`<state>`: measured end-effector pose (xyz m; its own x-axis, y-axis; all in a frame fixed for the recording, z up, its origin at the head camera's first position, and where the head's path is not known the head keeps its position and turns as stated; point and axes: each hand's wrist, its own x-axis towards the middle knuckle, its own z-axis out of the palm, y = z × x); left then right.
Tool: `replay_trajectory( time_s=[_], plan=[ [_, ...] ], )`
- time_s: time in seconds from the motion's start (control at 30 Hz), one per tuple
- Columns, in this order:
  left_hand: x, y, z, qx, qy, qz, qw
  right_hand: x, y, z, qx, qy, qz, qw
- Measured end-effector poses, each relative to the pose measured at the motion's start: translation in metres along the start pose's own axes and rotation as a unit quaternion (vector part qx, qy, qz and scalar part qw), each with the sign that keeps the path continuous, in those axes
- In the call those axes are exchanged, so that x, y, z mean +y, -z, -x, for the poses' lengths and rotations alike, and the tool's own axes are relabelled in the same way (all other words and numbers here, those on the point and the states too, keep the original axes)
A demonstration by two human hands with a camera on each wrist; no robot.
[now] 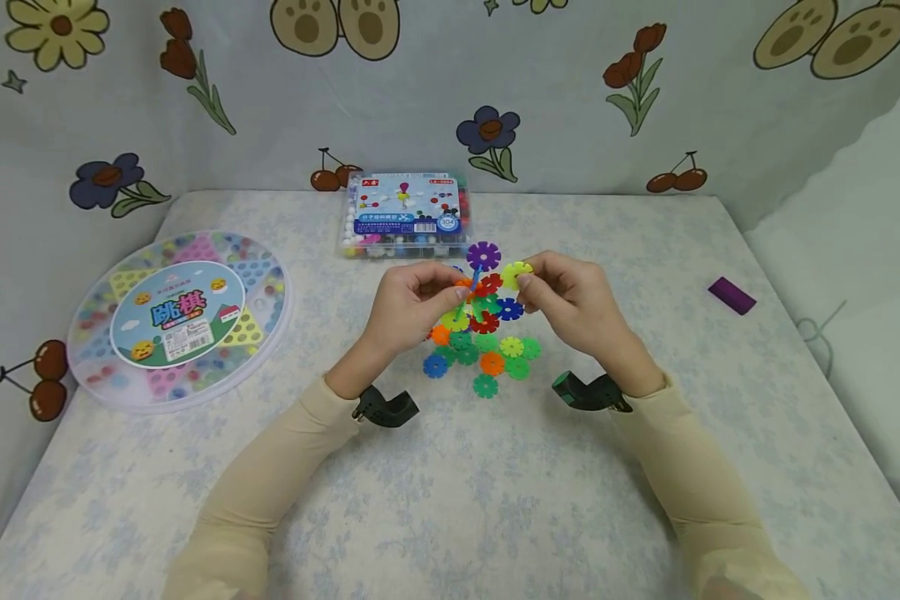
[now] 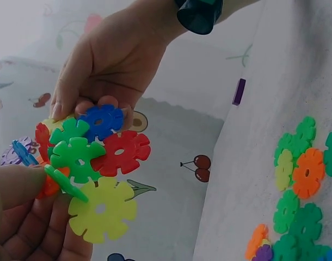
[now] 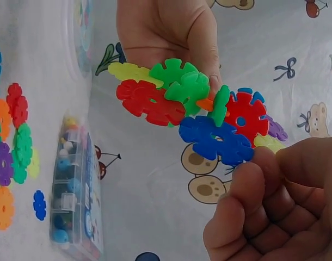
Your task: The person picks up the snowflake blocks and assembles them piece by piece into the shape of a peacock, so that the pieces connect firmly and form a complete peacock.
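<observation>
Flower-disc cluster [image 2: 78,157] is held up over the bench [image 1: 450,508], on which a round game box [image 1: 281,333] and a clear case [image 1: 345,237] lie apart, presumably leaving working room. Loose discs [image 1: 492,363] spread beneath, handy for picking. The left hand [image 1: 411,304] pinches the cluster, likely steadying it; the right hand [image 1: 576,300] pinches a yellow disc [image 1: 514,273] by its edge, perhaps keeping slots exposed; whether it is joined, I cannot tell.

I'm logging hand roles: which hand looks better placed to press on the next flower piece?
Probably the right hand: it pinches a yellow piece at the edge of the cluster, which the left hand holds.
</observation>
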<state>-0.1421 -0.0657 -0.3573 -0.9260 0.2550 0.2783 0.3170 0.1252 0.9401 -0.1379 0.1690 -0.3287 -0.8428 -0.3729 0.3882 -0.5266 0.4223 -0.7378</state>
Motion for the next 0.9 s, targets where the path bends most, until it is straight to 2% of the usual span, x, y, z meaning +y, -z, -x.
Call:
replay_trajectory(
  time_s=[0.3, 0.47, 0.7, 0.8, 0.9],
  plan=[
    [0.0004, -0.0005, 0.0002, 0.006, 0.0, 0.003, 1.0, 0.0004, -0.0017, -0.0005, 0.023, 0.007, -0.031, 0.9992],
    [-0.0006, -0.0014, 0.0006, 0.004, 0.002, 0.006, 1.0, -0.0008, -0.0007, -0.0004, 0.014, 0.02, 0.018, 0.9996],
    [-0.0013, -0.0026, 0.0011, 0.005, -0.005, -0.004, 1.0, -0.0007, 0.002, -0.0008, -0.001, 0.041, 0.087, 0.9953],
    [-0.0011, -0.0031, 0.0016, 0.007, -0.009, -0.015, 0.9998, 0.0008, 0.0014, -0.0009, -0.005, 0.052, 0.093, 0.9943],
    [-0.0013, -0.0042, 0.0021, 0.009, -0.013, -0.011, 0.9998, 0.0014, 0.0001, -0.0003, -0.01, 0.036, 0.071, 0.9967]
  ],
)
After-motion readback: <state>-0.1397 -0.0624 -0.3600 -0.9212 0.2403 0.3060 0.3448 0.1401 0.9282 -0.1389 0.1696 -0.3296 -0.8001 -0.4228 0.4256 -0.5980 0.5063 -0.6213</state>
